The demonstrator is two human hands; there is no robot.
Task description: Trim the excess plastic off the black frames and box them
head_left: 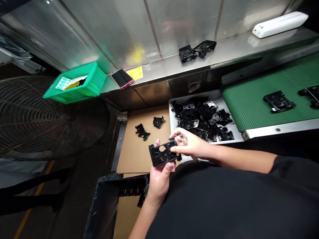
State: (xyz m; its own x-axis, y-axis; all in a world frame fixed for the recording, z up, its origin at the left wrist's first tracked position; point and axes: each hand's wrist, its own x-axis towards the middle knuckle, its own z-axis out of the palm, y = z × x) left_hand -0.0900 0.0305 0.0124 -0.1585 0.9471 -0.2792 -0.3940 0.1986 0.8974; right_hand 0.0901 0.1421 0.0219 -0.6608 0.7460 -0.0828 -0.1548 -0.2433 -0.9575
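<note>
A black moulded plastic frame (163, 154) with a round hole is held up in front of me, over the cardboard sheet (132, 149). My left hand (160, 177) grips it from below, thumb at its lower edge. At the frame's right end, my right hand (185, 142) is closed on it, thumb on its face and fingers bent behind. Two smaller black plastic parts, one (142, 132) at the left and another (159, 122) nearer the tray, lie on the cardboard. Beyond my right hand stands a white tray (171, 114) heaped with black plastic parts (199, 116).
A green conveyor belt (249, 96) carries black parts at the right. The metal shelf (161, 71) bears a green bin (84, 88), a phone (122, 78), a yellow card (135, 72), two black frames (187, 54) and a white device (280, 25). A dark crate (104, 199) and a large fan (50, 116) stand left.
</note>
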